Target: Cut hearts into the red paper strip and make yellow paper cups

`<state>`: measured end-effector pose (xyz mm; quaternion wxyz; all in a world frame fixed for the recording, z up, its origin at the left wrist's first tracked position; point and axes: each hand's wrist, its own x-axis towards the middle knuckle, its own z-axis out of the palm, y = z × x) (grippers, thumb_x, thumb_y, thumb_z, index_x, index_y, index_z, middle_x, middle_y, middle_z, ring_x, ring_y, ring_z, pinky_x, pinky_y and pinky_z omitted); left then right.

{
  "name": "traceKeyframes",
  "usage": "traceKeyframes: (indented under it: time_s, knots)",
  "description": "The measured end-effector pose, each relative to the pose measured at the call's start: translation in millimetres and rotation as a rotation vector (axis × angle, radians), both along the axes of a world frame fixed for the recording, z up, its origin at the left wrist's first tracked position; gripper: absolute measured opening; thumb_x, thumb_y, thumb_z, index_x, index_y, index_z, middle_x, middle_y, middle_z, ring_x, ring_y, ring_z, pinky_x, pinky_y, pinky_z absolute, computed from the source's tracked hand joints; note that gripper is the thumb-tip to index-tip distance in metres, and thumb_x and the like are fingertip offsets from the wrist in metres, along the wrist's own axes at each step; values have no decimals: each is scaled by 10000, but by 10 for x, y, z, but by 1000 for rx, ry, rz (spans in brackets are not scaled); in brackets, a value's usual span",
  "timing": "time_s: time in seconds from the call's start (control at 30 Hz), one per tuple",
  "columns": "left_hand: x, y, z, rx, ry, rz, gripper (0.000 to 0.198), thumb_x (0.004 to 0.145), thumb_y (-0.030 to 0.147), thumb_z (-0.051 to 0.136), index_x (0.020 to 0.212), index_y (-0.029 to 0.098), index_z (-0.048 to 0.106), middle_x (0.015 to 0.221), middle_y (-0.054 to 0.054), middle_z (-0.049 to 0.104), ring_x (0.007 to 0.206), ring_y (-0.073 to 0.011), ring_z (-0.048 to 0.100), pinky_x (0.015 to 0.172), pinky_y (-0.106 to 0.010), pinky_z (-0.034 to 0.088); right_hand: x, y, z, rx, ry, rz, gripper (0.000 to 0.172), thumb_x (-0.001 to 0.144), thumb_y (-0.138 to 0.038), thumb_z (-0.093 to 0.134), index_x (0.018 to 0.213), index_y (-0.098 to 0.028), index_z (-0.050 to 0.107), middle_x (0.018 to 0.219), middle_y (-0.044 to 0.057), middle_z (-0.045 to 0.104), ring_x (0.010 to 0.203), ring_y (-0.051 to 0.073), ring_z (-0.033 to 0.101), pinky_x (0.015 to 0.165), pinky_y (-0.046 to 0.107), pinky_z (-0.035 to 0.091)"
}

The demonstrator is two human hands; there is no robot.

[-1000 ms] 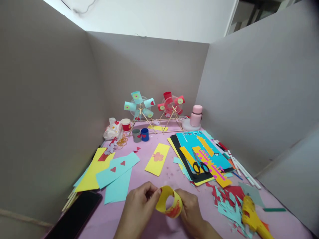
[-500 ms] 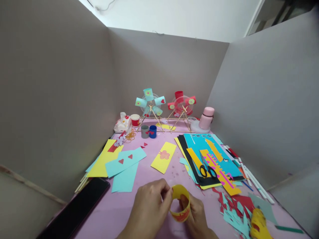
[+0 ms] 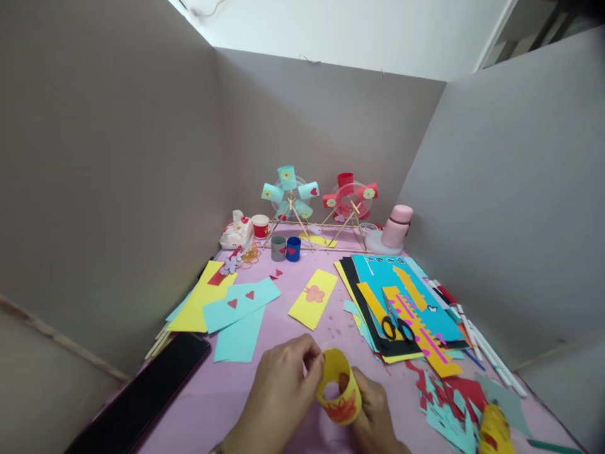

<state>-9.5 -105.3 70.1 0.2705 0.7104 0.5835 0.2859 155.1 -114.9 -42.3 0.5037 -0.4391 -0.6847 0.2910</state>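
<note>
A yellow paper ring with a red drawing on its outer side is held in front of me, its open end tilted up toward me. My right hand grips it from the right, with a fingertip showing inside the ring. On the left, the thumb and index finger of my left hand are closed at the ring's rim. Beyond my hands lies a yellow paper strip bearing a pink flower shape. Light-blue strips with red hearts are to its left.
Scissors rest on stacked coloured sheets at right, above paper scraps and a yellow tool. A black phone lies at left. Two paper-and-stick wheels, small grey and blue rings and a pink bottle stand behind.
The yellow ring has tilted, and more of its red drawing faces me. Both hands keep their hold. The whole view has shifted slightly.
</note>
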Motion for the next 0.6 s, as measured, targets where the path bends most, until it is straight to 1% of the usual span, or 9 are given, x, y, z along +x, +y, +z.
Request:
traceKeyframes:
  time_s: [0.1,0.13,0.2,0.23,0.33,0.4,0.47,0.53,0.6]
  knots:
    - [-35,58,-3,-4,-57,11,146,750,241,533,830,211,652,757,-20,688,562,-164,567,551,-249,355,-8,8,-2,-12,7,16,172,819,-231,460,699,-192,577,582,-6,621,508,143,554,472,216,395]
    - [-42,78,-4,-17,-65,3,150,747,247,537,824,210,661,767,-23,692,581,-167,575,560,-249,362,-13,11,-3,-14,7,22,174,813,-225,458,694,-192,582,584,-4,627,511,145,562,474,215,403]
    - [-54,114,-11,-45,-52,-16,148,755,253,527,735,207,666,716,-21,685,601,-174,584,563,-248,363,-19,18,-13,-19,11,27,148,798,-220,472,736,-191,603,602,0,647,523,150,582,494,214,431]
    - [-60,130,-20,-52,-38,-18,168,763,251,513,691,204,658,679,-19,675,601,-176,584,559,-247,359,-17,22,-22,-21,14,18,127,787,-225,491,791,-189,613,632,6,665,537,155,598,506,214,448]
    - [-84,173,-72,-57,-6,-19,202,778,239,489,657,191,644,630,-21,656,593,-179,585,546,-246,349,6,41,-67,31,-44,-46,189,785,-231,514,946,-185,602,719,33,700,578,172,637,535,223,481]
    - [-108,206,-117,-57,11,-41,213,790,232,479,658,186,639,626,-22,655,587,-177,589,536,-242,350,27,63,-101,102,-128,-67,149,821,-225,479,886,-198,610,698,42,692,573,176,635,535,238,475]
    - [-139,249,-154,-38,37,-66,221,810,225,463,679,188,638,651,-23,662,604,-178,597,547,-243,363,39,99,-128,153,-187,-62,160,848,-231,463,825,-206,619,656,42,675,554,178,619,534,253,463]
    - [-179,301,-175,10,79,-60,240,843,224,433,724,186,637,723,-46,675,682,-204,609,611,-269,386,46,150,-130,169,-215,-89,166,857,-252,484,913,-198,631,648,37,667,539,177,610,524,254,459]
    - [-224,359,-179,59,131,-27,271,875,230,398,758,177,638,802,-85,677,783,-247,604,696,-317,394,56,217,-88,158,-251,-130,224,882,-260,477,1047,-179,606,655,28,662,512,164,601,503,241,462]
